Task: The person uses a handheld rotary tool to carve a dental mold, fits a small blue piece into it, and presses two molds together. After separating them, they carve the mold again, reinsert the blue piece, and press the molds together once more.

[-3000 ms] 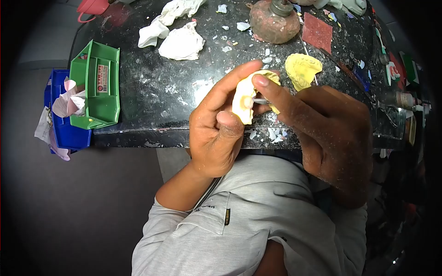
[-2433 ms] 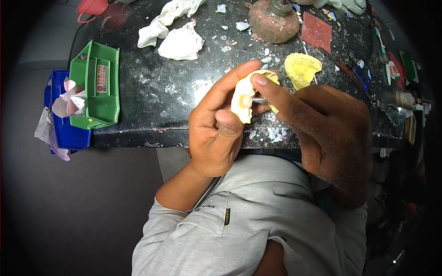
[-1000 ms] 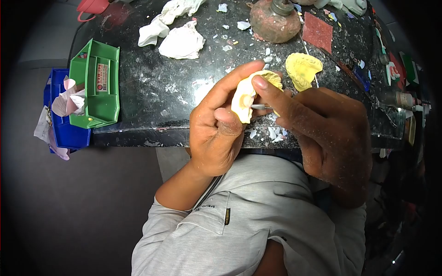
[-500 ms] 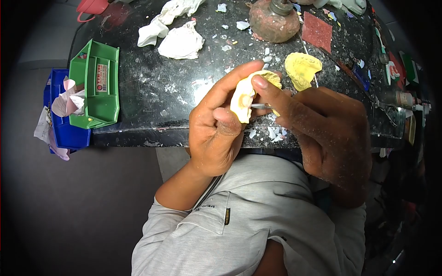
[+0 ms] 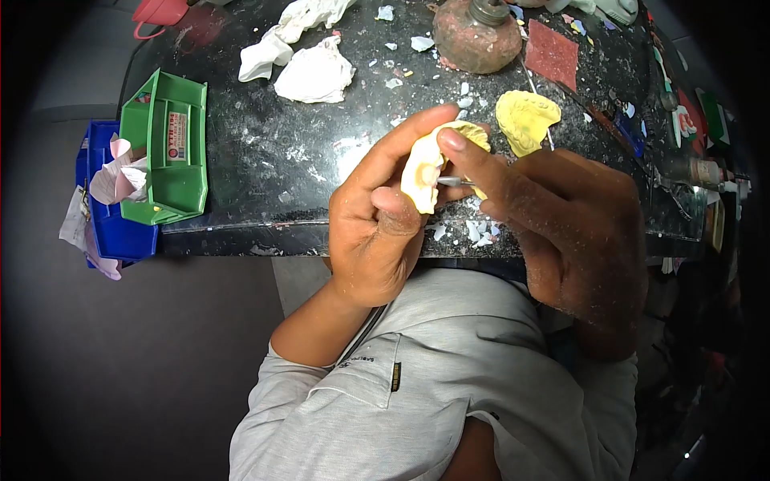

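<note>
My left hand [image 5: 373, 216] is closed round a yellow dental plaster cast [image 5: 421, 172], fingers behind it and thumb at its lower edge. The side facing me has a pale, whitish patch. My right hand [image 5: 565, 220] grips a slim metal carving tool [image 5: 455, 182], whose tip meets the cast near that patch. Most of the tool's handle is hidden by the fingers. The right thumb or a finger also rests on the top of the cast. Just beyond my right hand, a second yellow dental cast [image 5: 525, 122] lies on the black table.
Green [image 5: 178, 188] and blue [image 5: 120, 228] plastic bins with crumpled paper stand at the table's left edge. White cloth [image 5: 317, 70], a dusty spirit lamp [image 5: 477, 36], and a red wax sheet [image 5: 552, 56] lie at the back. Plaster chips [image 5: 480, 232] litter the black table [image 5: 257, 168].
Hardly anything differs. The tool tip and the right fingers have shifted very slightly against the cast, and the left hand keeps its hold.
</note>
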Action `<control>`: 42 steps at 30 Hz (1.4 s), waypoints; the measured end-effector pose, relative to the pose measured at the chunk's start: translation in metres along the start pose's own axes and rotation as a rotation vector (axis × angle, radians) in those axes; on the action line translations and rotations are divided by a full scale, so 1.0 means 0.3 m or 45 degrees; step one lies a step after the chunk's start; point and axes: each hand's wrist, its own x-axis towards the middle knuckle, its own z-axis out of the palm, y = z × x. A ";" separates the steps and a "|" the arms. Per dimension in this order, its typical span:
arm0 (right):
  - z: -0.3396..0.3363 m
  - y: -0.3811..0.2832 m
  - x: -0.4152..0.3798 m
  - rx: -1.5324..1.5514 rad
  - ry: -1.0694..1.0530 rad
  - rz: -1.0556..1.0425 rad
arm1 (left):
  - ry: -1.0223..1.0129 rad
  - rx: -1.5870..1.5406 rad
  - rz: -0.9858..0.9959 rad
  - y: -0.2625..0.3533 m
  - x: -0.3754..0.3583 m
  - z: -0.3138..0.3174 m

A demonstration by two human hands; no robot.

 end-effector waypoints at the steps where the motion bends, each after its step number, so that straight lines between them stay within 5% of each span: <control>1: 0.001 0.000 0.000 0.007 0.002 0.000 | 0.014 -0.001 0.002 -0.001 -0.001 0.002; 27: -0.051 0.058 -0.019 0.057 0.196 -0.054 | -0.052 0.165 0.015 0.015 0.005 -0.007; 30: -0.099 0.152 -0.034 0.001 0.397 0.227 | -0.074 -0.173 -0.040 0.011 0.007 -0.003; 32: -0.106 0.223 -0.057 -0.179 0.445 0.738 | -0.069 -0.236 -0.054 0.008 0.006 -0.008; 42: -0.063 0.341 -0.094 -0.429 0.435 0.756 | -0.084 -0.487 -0.180 0.010 0.012 -0.022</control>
